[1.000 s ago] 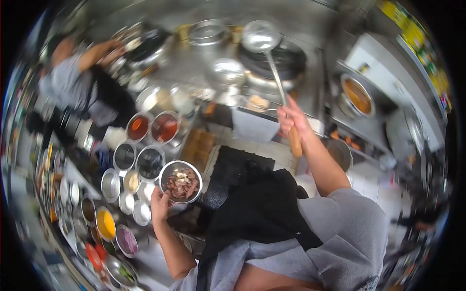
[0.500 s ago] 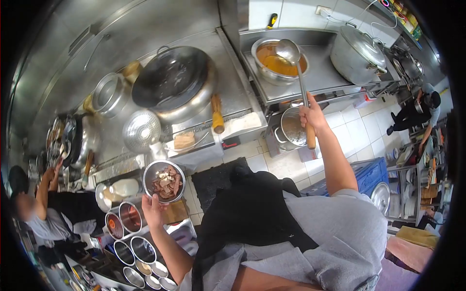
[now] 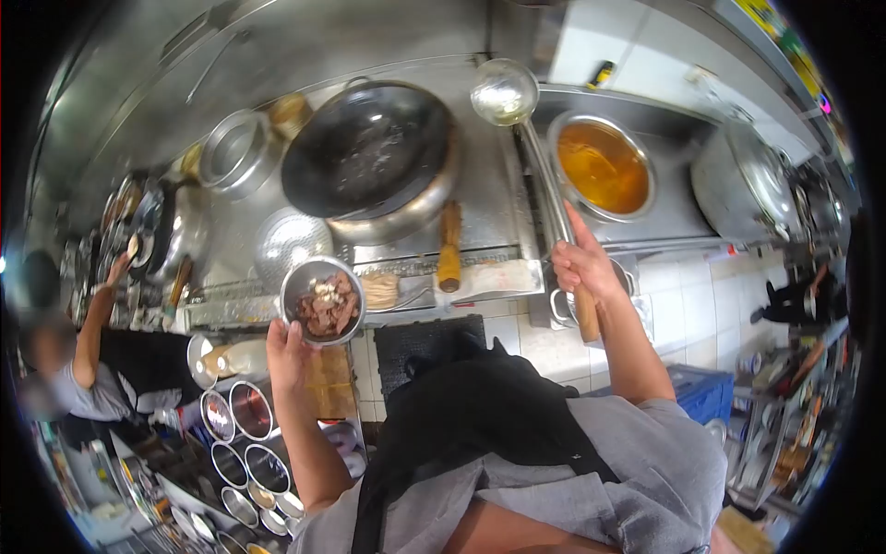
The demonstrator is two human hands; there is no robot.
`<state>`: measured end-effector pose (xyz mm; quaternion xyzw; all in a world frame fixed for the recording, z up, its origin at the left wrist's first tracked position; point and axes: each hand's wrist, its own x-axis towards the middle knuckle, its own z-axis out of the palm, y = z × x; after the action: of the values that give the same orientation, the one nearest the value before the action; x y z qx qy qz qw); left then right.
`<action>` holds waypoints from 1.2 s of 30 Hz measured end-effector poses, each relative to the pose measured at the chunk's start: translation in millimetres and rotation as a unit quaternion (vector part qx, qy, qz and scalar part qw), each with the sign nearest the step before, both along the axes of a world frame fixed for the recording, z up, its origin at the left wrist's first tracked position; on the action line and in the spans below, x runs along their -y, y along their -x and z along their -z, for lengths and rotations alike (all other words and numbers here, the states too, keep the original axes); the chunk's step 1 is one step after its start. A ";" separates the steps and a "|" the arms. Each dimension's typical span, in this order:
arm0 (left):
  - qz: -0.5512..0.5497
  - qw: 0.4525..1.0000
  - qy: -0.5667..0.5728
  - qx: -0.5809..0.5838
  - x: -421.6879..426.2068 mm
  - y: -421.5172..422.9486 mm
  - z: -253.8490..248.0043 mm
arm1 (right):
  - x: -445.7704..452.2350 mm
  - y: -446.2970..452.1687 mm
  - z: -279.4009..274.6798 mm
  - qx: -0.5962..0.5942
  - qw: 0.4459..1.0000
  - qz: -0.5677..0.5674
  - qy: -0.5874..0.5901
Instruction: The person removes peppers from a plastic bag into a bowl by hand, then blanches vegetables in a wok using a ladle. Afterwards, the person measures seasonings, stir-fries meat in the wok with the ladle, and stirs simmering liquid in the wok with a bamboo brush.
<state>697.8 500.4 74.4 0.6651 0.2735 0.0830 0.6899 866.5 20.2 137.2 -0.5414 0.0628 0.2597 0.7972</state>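
Note:
My left hand (image 3: 288, 353) grips the near edge of a metal bowl (image 3: 292, 288) of sliced meat (image 3: 328, 319) topped with small pale pieces. The bowl hangs in front of the stove's edge, partly over a perforated strainer (image 3: 293, 242). My right hand (image 3: 589, 270) is wrapped round the wooden-ended handle of a ladle (image 3: 504, 90). Some yellowish liquid shows in the ladle's cup, which is over the counter between the wok (image 3: 369, 152) and a metal basin (image 3: 652, 192) of orange-brown oil (image 3: 602, 166). The wok's dark inside shines wet.
A wooden-handled tool (image 3: 449, 249) and a folded cloth (image 3: 494, 278) lie along the stove's front. A large lidded pot (image 3: 738, 180) stands at right. Several metal containers (image 3: 251, 409) are at lower left. One co-worker (image 3: 92, 379) is at left, another (image 3: 798, 300) at far right.
The ladle has moved left from over the oil basin toward the wok. The bowl of meat has come up nearer the stove, over the strainer's edge. The camera view has shifted.

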 end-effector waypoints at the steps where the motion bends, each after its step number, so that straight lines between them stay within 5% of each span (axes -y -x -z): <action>1: -0.006 1.000 0.000 0.012 -11.0 -4.4 -0.4 | -21.0 -8.4 5.0 -0.007 1.000 -0.019 -0.001; 6: -0.042 0.999 0.015 0.020 -50.2 -31.9 -6.9 | -107.3 -40.4 43.6 -0.056 0.995 -0.074 -0.046; 9: -0.040 0.997 0.059 0.038 -99.9 -60.6 8.9 | -154.9 -47.7 50.8 0.009 0.994 -0.074 0.083; 11: -0.029 0.996 0.072 0.049 -122.3 -84.6 10.8 | -173.5 -32.5 56.1 0.098 0.959 -0.086 0.250; 13: -0.013 0.994 0.088 0.069 -132.7 -113.0 15.4 | -176.1 -14.1 118.6 0.166 0.943 -0.063 0.282; 16: 0.023 0.993 0.083 0.076 -126.7 -178.0 9.0 | -176.7 5.8 179.9 0.453 0.769 -0.042 0.449; 19: 0.071 0.991 0.072 0.085 -118.0 -249.9 20.1 | -200.1 18.4 165.4 0.474 0.776 -0.022 0.416; 21: 0.103 0.991 0.012 0.082 -120.3 -308.0 62.0 | -213.4 26.1 118.8 0.092 0.951 -0.050 0.289; 23: 0.119 0.974 -0.194 0.014 -103.4 -346.9 73.7 | -213.3 25.6 116.6 0.087 0.951 -0.026 0.295; 24: 0.136 0.913 -0.384 0.024 -93.2 -355.1 69.5 | -213.2 27.6 112.9 0.093 0.949 -0.021 0.301; 25: 0.146 0.879 -0.452 0.044 -93.3 -379.2 109.8 | -214.5 29.8 108.5 0.097 0.947 -0.016 0.305; 27: 0.134 0.864 -0.484 -0.016 -80.8 -393.8 123.7 | -211.5 33.9 98.6 0.033 0.942 -0.036 0.331; 31: 0.155 0.842 -0.516 -0.017 -85.2 -408.5 120.8 | -199.2 45.4 110.9 0.162 0.915 -0.017 0.370; 33: 0.156 0.829 -0.537 -0.026 -95.8 -414.9 119.1 | -192.7 38.1 107.4 0.237 0.851 -0.070 0.464; 36: 0.124 0.823 -0.551 0.055 -111.2 -417.5 106.8 | -191.3 18.5 107.3 0.234 0.832 -0.097 0.493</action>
<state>1115.4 611.7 -32.4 0.9570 0.0590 0.1703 0.2271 848.0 211.4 29.9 -0.9106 -0.0584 0.1355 0.3859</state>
